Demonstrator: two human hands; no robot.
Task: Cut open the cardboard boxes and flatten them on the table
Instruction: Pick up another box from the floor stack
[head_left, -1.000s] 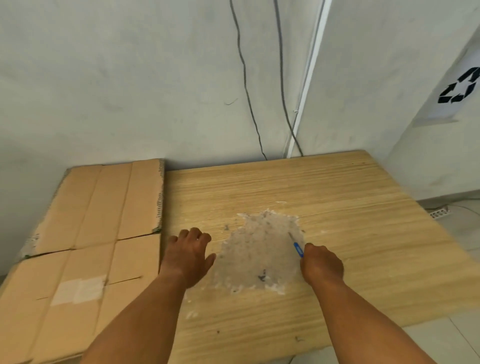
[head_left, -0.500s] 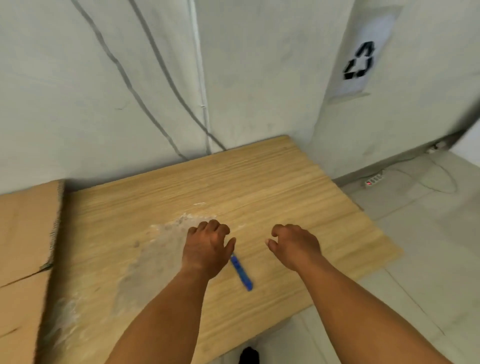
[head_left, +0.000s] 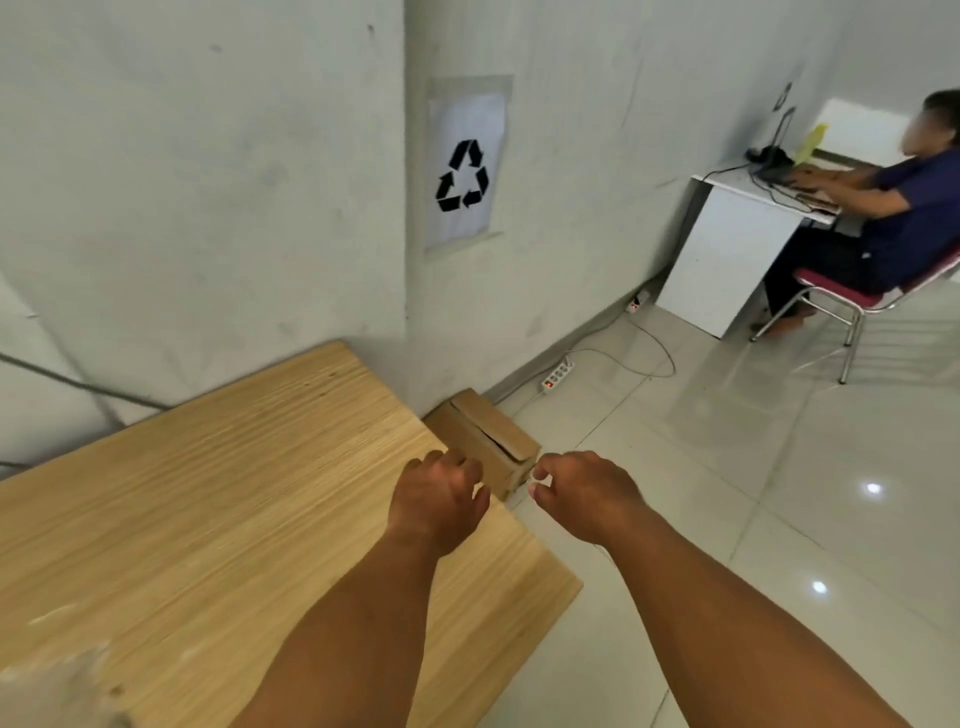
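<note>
A small brown cardboard box (head_left: 485, 439) stands on the floor against the wall, just past the right edge of the wooden table (head_left: 208, 493). Its top flaps are slightly parted. My left hand (head_left: 439, 499) hovers over the table's right edge, fingers loosely curled and holding nothing, close to the box's near side. My right hand (head_left: 582, 493) is stretched out beyond the table, beside the box's near corner, fingers loosely bent and empty. The blue cutter and the flattened cardboard are out of view.
A white power strip (head_left: 558, 375) and its cable lie on the tiled floor by the wall. A recycling sign (head_left: 464, 174) hangs on the wall. At the far right a person (head_left: 883, 218) sits on a red chair at a white desk (head_left: 727, 260).
My view has swung right, away from the flattened cardboard. My right hand let go of the blue cutter onto the table. Both hands have moved toward the box on the floor.
</note>
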